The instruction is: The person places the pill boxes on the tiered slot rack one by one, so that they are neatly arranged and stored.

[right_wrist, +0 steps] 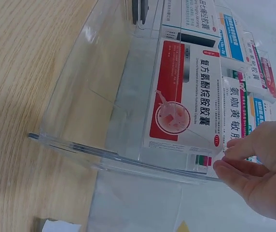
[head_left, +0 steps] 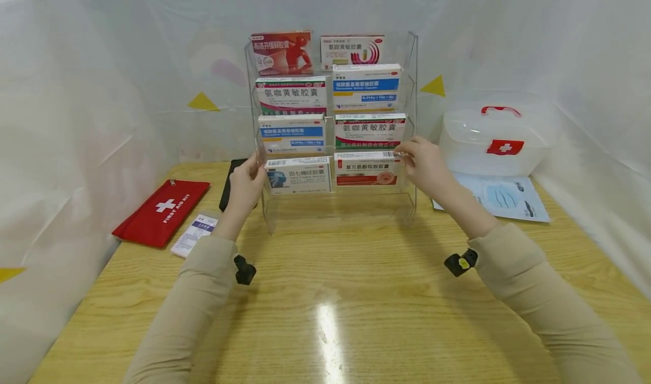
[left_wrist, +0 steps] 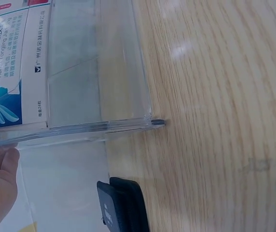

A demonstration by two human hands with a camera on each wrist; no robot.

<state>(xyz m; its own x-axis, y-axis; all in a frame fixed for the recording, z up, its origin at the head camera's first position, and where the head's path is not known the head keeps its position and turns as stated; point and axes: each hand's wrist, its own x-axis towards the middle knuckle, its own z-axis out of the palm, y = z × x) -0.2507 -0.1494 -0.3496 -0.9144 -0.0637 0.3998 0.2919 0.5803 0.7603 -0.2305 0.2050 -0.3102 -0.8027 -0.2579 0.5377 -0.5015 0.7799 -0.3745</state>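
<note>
A clear acrylic display rack point(head_left: 338, 208) stands on the table with boxed medicines in its tiers. My left hand point(head_left: 246, 182) grips its left side panel, beside a white box with a blue face picture point(head_left: 299, 175). In the left wrist view that hand point(left_wrist: 0, 186) shows only at the edge, its fingertips against the panel. On the other side, my right hand point(head_left: 423, 161) pinches the rack's right side panel, close to a red and white capsule box point(right_wrist: 186, 96). The right wrist view shows thumb and fingers of this hand point(right_wrist: 254, 166) together at the panel's edge.
To the left lie a red first aid pouch point(head_left: 164, 212), a small white and purple packet point(head_left: 195, 234) and a black case point(left_wrist: 122, 205). A white lidded box with a red handle point(head_left: 495, 144) stands at right, behind a mask packet point(head_left: 500, 197). White sheeting surrounds the table.
</note>
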